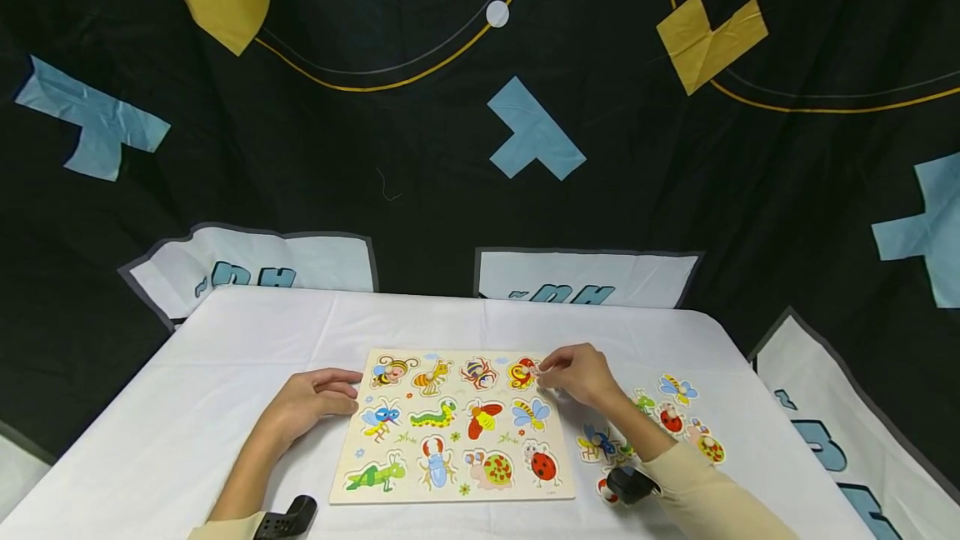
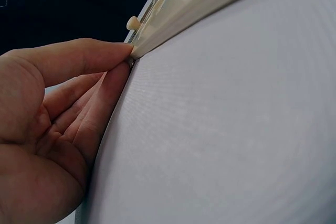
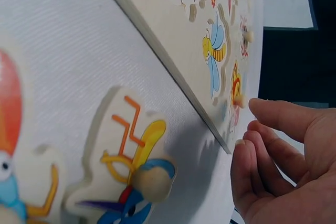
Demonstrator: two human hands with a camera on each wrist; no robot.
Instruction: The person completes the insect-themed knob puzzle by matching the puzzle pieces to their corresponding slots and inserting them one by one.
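Note:
A wooden insect puzzle board lies flat on the white table. My left hand rests beside its left edge; in the left wrist view the fingertips touch the board's edge near a wooden knob. My right hand is at the upper right corner, by the red and yellow butterfly piece. In the right wrist view the thumb tip stands just off that piece's knob, fingers loosely bent. Bee, ant and spider pieces sit along the top row.
Several loose knobbed pieces lie right of the board: a dragonfly-like one, a ladybug, a snail and a mosquito. My right forearm passes over some of them. A black printed cloth hangs behind the table.

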